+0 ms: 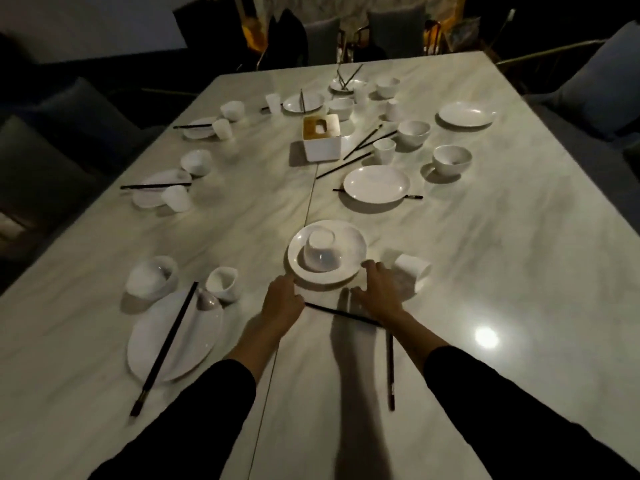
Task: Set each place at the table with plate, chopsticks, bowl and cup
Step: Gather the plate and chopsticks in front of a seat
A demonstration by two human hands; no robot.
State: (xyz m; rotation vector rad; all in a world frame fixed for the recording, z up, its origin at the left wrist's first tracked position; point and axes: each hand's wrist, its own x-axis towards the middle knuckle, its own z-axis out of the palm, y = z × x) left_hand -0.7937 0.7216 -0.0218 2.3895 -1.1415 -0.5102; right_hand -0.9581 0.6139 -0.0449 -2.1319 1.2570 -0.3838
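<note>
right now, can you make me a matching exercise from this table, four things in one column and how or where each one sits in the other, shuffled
Things
1. bowl between the left hand and right hand
2. tissue box
3. cup beside the right hand
4. chopsticks at near left

States
a. lying across the near-left plate
b. tipped on its side
c. upside down on the centre plate
d. upright near the middle of the table

Pairs: 1-c, 2-d, 3-b, 4-a
</note>
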